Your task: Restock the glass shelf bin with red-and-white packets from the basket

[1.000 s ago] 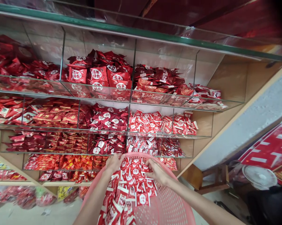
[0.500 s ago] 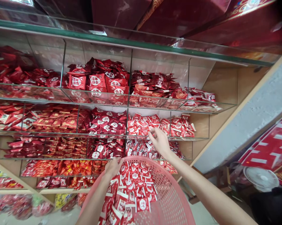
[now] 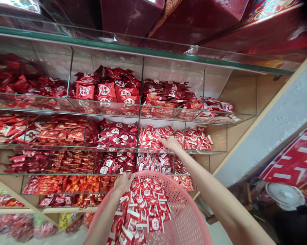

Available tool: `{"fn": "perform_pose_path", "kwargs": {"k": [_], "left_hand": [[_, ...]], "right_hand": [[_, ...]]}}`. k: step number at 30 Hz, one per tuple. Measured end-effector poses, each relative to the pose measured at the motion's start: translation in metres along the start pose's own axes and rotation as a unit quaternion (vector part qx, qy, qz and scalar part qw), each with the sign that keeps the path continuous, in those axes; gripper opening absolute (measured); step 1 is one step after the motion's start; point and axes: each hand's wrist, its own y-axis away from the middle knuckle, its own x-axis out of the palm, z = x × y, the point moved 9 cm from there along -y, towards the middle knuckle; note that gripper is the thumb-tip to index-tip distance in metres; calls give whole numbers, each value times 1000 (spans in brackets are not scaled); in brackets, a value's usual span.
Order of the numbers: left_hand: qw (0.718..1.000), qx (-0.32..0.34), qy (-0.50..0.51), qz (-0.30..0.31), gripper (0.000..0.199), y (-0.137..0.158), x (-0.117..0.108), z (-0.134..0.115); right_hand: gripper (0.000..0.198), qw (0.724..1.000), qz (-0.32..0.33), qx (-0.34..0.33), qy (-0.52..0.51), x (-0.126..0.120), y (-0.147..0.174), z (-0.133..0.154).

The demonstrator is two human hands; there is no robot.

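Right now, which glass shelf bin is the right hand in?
The right hand is in the second-tier bin of small red-and-white packets, right of the dark-red packet bin; its packets match those in the pink basket.

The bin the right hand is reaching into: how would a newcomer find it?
On the glass shelves, take the second row down. The bin lies just right of centre, under the right hand. Its small red-and-white packets match those in the pink basket; the bin to its left holds darker ones.
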Motion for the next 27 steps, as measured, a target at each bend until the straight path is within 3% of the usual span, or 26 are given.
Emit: {"fn": "perform_pose_path", "kwargs": {"k": [6, 11, 14, 19, 24, 27], "left_hand": [[1000, 2, 9, 4, 54, -3, 3, 3], [1000, 5, 9, 0, 51, -2, 2, 1], [1000, 8, 7, 2, 49, -2, 1, 0], [1000, 4, 4, 7, 53, -2, 2, 2], [1000, 7, 1, 5, 52, -1, 1, 1], [1000, 9, 2, 6, 51, 0, 0, -1]], "right_hand": [[32, 979, 35, -37, -195, 17, -8, -1], [27, 956, -24, -95, -275, 7, -6, 1], [30, 920, -77, -136, -360, -6, 0, -4], [44, 860, -72, -124, -490, -12, 6, -17], [50, 831, -103, -137, -530, -32, 33, -11], [45, 827, -76, -174, -530, -30, 66, 2]]}}
